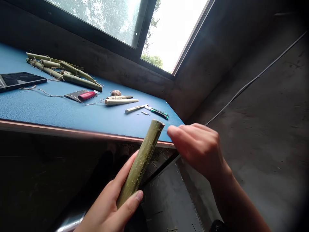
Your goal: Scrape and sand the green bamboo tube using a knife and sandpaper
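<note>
My left hand (113,199) is wrapped round a thick green stalk (142,164), with the thumb along its side. The stalk tilts up and to the right, and small pale bumps or flecks run down its skin. Its cut upper end shows in front of the table edge. Just right of that end, my right hand (198,148) is closed, its fingers curled and slightly blurred. Whatever it may hold is hidden. A small gap lies between this hand and the stalk.
On the blue table (60,112) lie a utility knife (159,112), several pale peeled sticks (122,101), a twine ball (115,93), a red-handled blade (87,95), tied green stalks (65,69) and a phone (21,80). A window (103,19) is behind; a cable (251,84) crosses the wall.
</note>
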Demonstrator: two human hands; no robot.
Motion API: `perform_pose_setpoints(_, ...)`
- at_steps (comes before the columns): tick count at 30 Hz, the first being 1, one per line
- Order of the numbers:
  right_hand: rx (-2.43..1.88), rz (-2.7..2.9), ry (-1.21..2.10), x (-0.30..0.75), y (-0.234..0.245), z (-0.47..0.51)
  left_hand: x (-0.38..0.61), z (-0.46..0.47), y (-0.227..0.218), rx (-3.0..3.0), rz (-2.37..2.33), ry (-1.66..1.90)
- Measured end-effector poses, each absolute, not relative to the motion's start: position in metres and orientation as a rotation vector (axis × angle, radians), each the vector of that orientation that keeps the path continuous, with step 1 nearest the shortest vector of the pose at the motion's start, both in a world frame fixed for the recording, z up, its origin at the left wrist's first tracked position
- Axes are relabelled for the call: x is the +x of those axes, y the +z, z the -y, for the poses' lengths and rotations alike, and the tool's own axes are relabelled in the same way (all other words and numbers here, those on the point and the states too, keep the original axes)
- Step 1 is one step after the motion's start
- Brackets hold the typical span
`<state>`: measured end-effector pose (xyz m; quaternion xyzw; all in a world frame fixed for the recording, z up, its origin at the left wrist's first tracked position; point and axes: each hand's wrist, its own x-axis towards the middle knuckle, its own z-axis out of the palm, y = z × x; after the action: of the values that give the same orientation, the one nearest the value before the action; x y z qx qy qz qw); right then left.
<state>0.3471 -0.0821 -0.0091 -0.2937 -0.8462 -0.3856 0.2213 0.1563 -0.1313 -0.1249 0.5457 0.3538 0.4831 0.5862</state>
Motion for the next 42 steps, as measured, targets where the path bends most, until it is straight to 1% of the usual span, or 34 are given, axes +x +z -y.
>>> perform_pose_setpoints(2,-0.833,2.319,-1.092,0.348,-0.009,0.082,0.156,0.131,-0.125,1.294,-0.796,1.11)
perform_pose_setpoints(6,-0.747,2.504,-1.027,0.347,-0.009,0.084,0.158,0.132,-0.124,1.265,-0.822,1.112)
perform_pose_setpoints(11,-0.85,2.335,-1.105,0.347,-0.009,0.086,0.16,0.134,-0.122,1.226,-0.864,1.135)
perform_pose_setpoints(16,-0.748,2.542,-0.97,0.346,-0.011,0.088,0.156,0.133,-0.125,1.271,-0.801,1.097)
perform_pose_setpoints(20,-0.839,2.356,-1.04,0.349,-0.011,0.084,0.155,0.134,-0.124,1.259,-0.8,1.072)
perform_pose_setpoints(24,-0.742,2.523,-0.934,0.348,-0.013,0.086,0.157,0.135,-0.122,1.153,-0.828,1.078)
perform_pose_setpoints(29,-0.804,2.375,-0.963,0.345,-0.019,0.088,0.157,0.135,-0.122,1.073,-0.794,1.033)
perform_pose_setpoints(33,-0.729,2.493,-0.889,0.345,-0.022,0.087,0.156,0.135,-0.123,1.065,-0.794,1.021)
perform_pose_setpoints(37,-0.82,2.346,-0.964,0.345,-0.021,0.085,0.156,0.134,-0.124,1.064,-0.811,1.043)
perform_pose_setpoints(42,-0.721,2.524,-0.872,0.344,-0.023,0.086,0.157,0.131,-0.13,1.158,-0.761,1.061)
